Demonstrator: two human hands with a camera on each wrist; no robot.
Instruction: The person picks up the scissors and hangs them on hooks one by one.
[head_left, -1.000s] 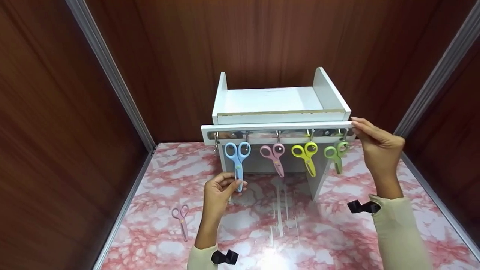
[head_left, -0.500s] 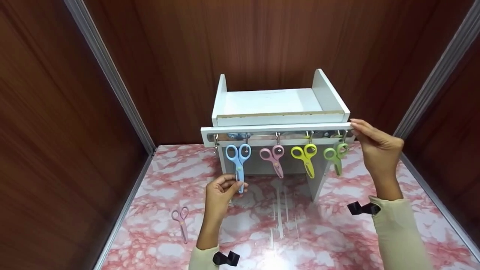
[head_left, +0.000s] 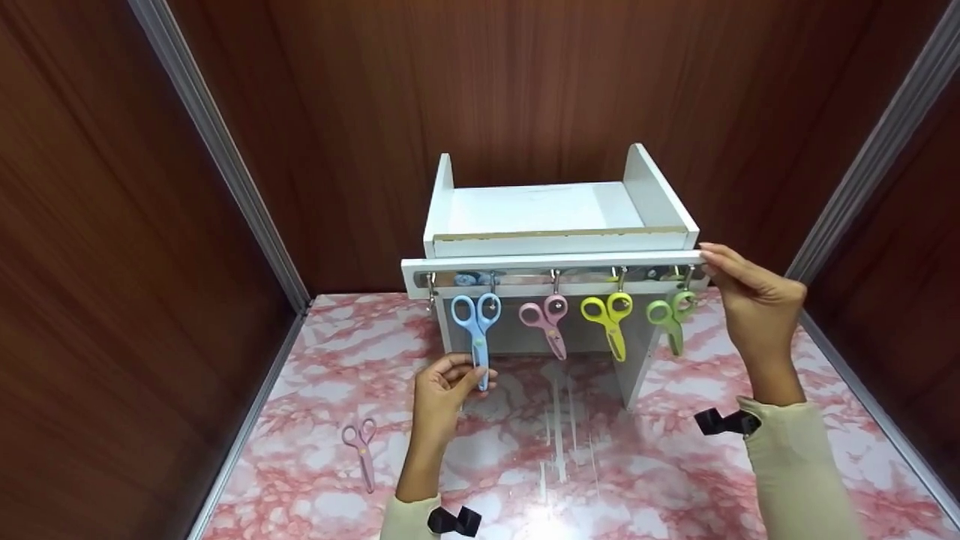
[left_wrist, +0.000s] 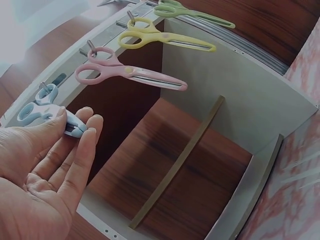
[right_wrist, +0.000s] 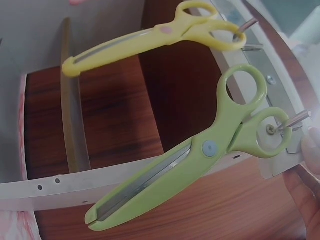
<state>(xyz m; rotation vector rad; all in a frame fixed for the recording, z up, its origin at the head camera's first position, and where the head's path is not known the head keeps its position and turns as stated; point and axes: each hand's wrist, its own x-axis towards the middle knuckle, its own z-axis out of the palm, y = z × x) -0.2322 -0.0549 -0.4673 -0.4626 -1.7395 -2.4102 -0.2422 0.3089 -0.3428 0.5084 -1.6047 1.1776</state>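
My left hand (head_left: 439, 397) pinches the blade end of blue scissors (head_left: 477, 330) between thumb and fingers. One of their handle loops is at the second hook from the left, and the left wrist view shows the hook through that loop. Pink scissors (head_left: 550, 322), yellow scissors (head_left: 611, 322) and green scissors (head_left: 673, 319) hang by one loop each from hooks further right. My right hand (head_left: 761, 307) grips the right end of the white hook rail (head_left: 525, 260) with thumb and fingertips. In the right wrist view the green scissors (right_wrist: 210, 147) hang close to that hand.
A white shelf unit (head_left: 540, 210) stands behind the rail. The leftmost hook (head_left: 430, 289) carries nothing. Another pair of pink scissors (head_left: 361, 454) lies on the marbled pink table (head_left: 300, 495) at the left. Brown panels (head_left: 525, 90) enclose the space.
Everything sits slightly lower in the head view, as if the camera tilted up. Both hands keep their holds on the blue scissors and the rail.
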